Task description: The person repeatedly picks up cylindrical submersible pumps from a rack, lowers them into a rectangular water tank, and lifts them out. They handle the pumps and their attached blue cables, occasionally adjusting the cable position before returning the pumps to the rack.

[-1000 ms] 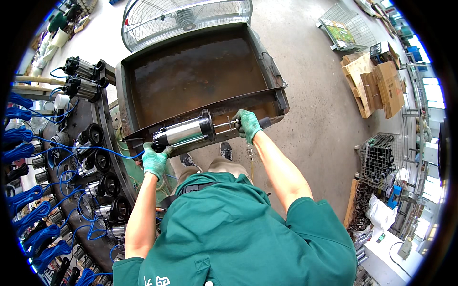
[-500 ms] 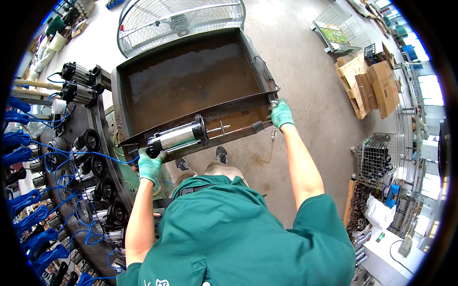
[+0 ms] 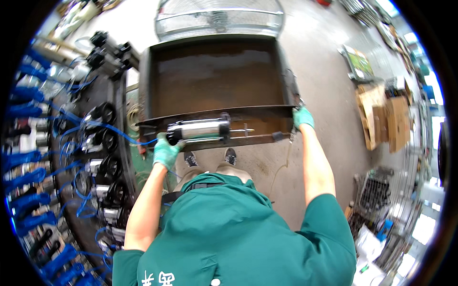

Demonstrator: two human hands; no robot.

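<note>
A submersible pump (image 3: 200, 128) with a shiny steel body and black ends lies in the narrow front trough (image 3: 267, 114) of a dark metal tank. A thin rod juts from its right end. My left hand (image 3: 166, 151), in a green glove, is closed around the pump's black left end, where a blue cable (image 3: 125, 135) runs off to the left. At the trough's right end, my right hand (image 3: 303, 118), also gloved, is closed by the tank's corner beside a metal fitting. What its fingers hold is hidden and blurred.
Brownish water (image 3: 214, 76) fills the larger tank basin. A large wire-guarded fan (image 3: 219, 19) stands behind it. On the left, a dark bench (image 3: 88, 190) carries several pumps and coiled blue cables. Cardboard (image 3: 397, 124) and a wire cage (image 3: 377, 190) are on the right.
The view has turned, so the tank looks more level and sits further right. Both hands keep their places at the pump's left end and the trough's right corner.
</note>
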